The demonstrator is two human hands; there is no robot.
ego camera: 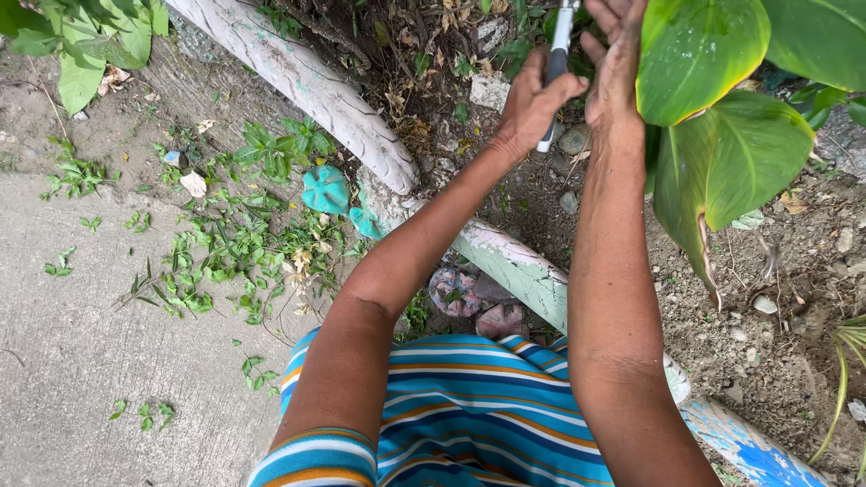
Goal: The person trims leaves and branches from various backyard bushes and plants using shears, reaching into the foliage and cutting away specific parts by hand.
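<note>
A long pale curb (325, 99), its paint worn and blue at the lower end, runs slantwise across the ground and parts the concrete path (81, 361) on the left from the dirt bed (767, 352) on the right; the person stands right at it, leaning over so both arms reach into the bed. Big green-yellow leaves (722, 135) hang in from the upper right, close beside the right arm, and one tip droops brown. Cut green sprigs (225, 243) lie scattered on the path near the curb, where they would fall from trimming above. The striped shirt (469, 424) fills the lower middle. The left hand (534, 104) is closed tight round a slim tool (557, 63) with a dark grip and pale metal parts, held upright over the soil; what kind of tool it is I cannot tell, as its top runs out of view. The right hand (615, 63) is raised just beside it, fingers spread and loose, holding nothing that shows, seemingly pushing the leaves aside. A small teal shell-shaped piece (325, 189) rests against the curb, and a few stones (469, 298) sit by its foot.
</note>
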